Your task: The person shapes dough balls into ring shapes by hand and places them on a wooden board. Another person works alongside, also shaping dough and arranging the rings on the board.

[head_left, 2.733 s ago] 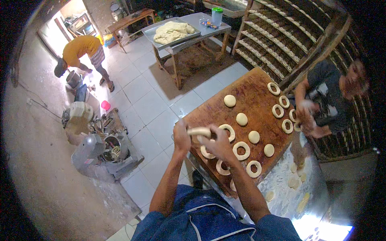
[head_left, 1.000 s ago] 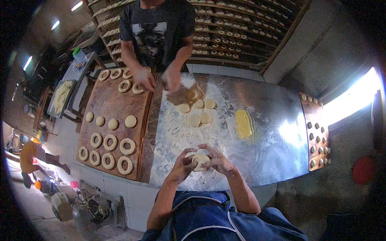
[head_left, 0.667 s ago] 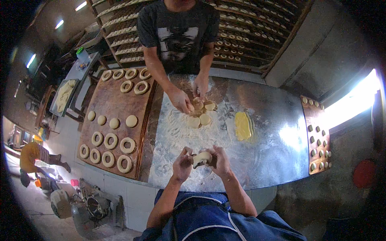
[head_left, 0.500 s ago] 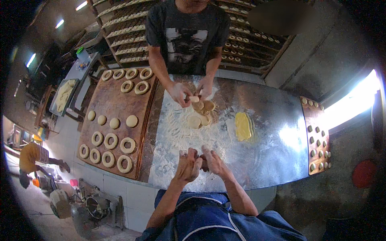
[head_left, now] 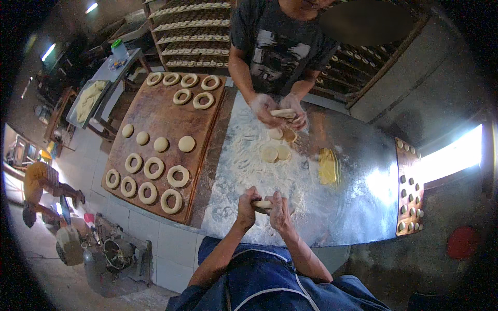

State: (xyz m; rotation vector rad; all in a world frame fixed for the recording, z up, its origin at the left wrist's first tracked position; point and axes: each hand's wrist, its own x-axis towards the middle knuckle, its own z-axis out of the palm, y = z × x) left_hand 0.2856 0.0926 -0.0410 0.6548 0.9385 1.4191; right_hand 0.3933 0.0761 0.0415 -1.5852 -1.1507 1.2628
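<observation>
Over the near edge of the floured table, my left hand and my right hand grip a pale piece of dough from either end. The fingers of both hands are closed round it, so only its middle shows. Ahead of my hands, two flat dough rounds lie side by side in the flour. Across the table a co-worker's hands hold another dough piece, above more rounds.
On the left stands a wooden board with dough rings and several dough balls. A yellow slab of fat sits on the metal table. Another board with dough pieces is at the right end. Racks stand behind the co-worker.
My hands have drawn slightly apart, and the dough between them now shows. The co-worker's hands have lifted a little. The whole view has shifted, so the table appears turned.
</observation>
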